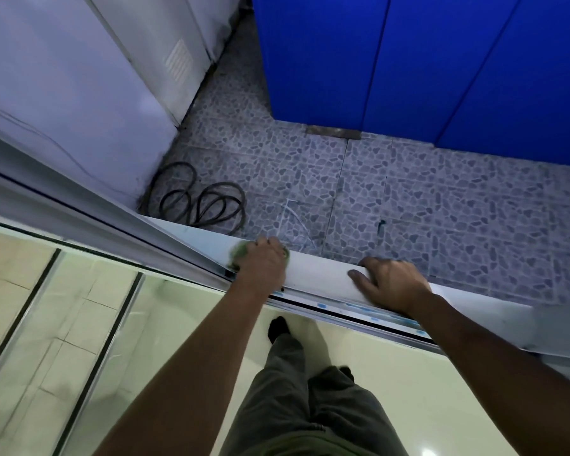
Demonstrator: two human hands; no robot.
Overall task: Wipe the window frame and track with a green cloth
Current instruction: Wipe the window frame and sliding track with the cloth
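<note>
My left hand (pixel 264 258) grips a bunched green cloth (pixel 238 251) and presses it on the white window frame sill (pixel 320 274). Only the cloth's edges show around the fingers. The dark track (pixel 313 302) runs diagonally just below the sill, toward me. To the right, my right hand (pixel 390 283) rests on the same sill, thumb on top and fingers curled over its far edge.
Beyond the sill lie a pebble-patterned tile floor (pixel 408 199), coiled black cable (pixel 201 202), a white cabinet (pixel 79 93) and blue panels (pixel 425 60). The sliding glass pane (pixel 79 258) sits at left. My legs in grey trousers (pixel 310 390) stand on pale floor.
</note>
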